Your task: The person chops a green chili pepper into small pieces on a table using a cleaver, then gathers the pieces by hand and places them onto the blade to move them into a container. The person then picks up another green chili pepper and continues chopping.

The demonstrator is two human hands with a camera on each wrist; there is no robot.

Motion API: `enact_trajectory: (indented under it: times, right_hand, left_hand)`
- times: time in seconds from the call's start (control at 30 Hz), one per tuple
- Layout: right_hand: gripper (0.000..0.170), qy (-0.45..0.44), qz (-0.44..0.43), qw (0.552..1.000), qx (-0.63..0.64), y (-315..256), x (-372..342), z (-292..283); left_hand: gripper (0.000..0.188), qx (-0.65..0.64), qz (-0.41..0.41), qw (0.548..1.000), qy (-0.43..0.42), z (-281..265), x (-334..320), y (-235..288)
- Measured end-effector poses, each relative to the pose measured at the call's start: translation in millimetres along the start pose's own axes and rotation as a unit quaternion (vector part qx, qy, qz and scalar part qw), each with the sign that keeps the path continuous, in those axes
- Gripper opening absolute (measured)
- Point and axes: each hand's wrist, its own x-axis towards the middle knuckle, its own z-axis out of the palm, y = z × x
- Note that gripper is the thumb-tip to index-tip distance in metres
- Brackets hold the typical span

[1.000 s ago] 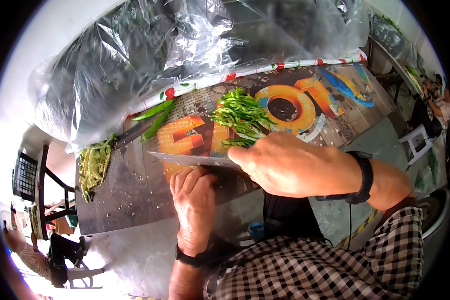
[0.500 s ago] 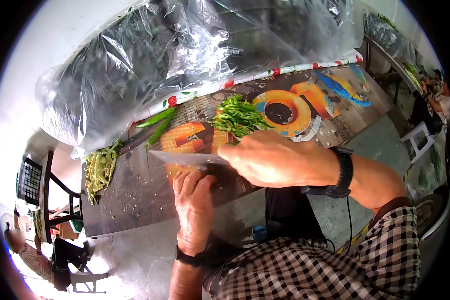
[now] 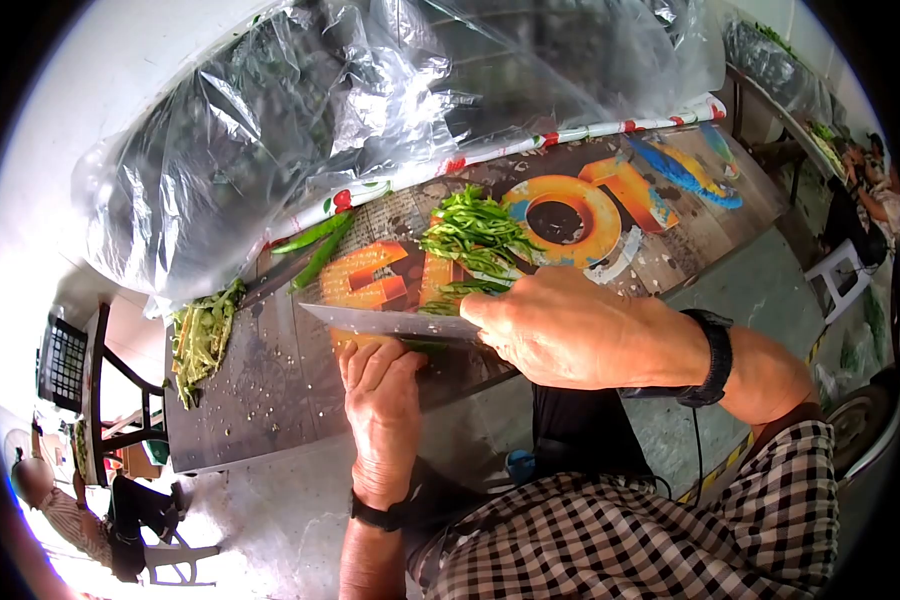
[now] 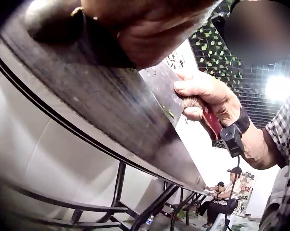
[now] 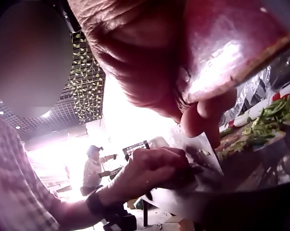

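My right hand (image 3: 590, 332) grips the handle of a broad kitchen knife (image 3: 385, 320); the left wrist view shows a reddish patch on the handle (image 4: 211, 122). Its blade points left across the table, close along the fingertips of my left hand (image 3: 382, 400). Those fingers are bent down and hold a green pepper, mostly hidden; only a sliver of green (image 3: 428, 346) shows by the blade. Beyond the knife lies a heap of green pepper strips (image 3: 480, 230), with more strips by my right knuckles. Two long whole green peppers (image 3: 320, 255) lie farther back to the left.
A heap of yellowish-green scraps (image 3: 202, 340) lies at the left end of the printed table (image 3: 270, 400). Clear plastic sheeting (image 3: 390, 90) covers the far side, edged by a cherry-patterned roll (image 3: 450, 163). Other people sit at far left and far right.
My right hand and the knife shifted slightly left, then back right. The blade, blurred half a second ago, is sharp now. The left hand stays almost in place.
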Motion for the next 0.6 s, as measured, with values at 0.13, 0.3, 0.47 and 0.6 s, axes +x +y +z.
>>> enact_trajectory:
  times: [0.13, 0.3, 0.47, 0.6]
  right_hand:
    - [0.012, -0.013, 0.008, 1.0, 0.01, 1.0, 1.5, 0.7]
    - [0.011, -0.028, -0.011, 0.999, -0.02, -4.1, 4.3, -1.9]
    - [0.013, -0.054, -0.049, 0.997, -0.034, -7.7, 24.7, 4.3]
    - [0.013, -0.034, -0.075, 0.995, -0.059, -7.2, 57.0, 32.8]
  left_hand:
    - [0.015, -0.005, 0.001, 1.0, 0.005, 0.3, 1.3, 0.2]
    - [0.015, -0.012, -0.008, 1.0, -0.001, 0.3, 0.9, -0.1]
    - [0.016, -0.011, -0.012, 1.0, -0.007, -1.7, 2.3, -1.1]
    - [0.016, -0.028, -0.018, 0.999, -0.003, 1.4, 0.5, -2.8]
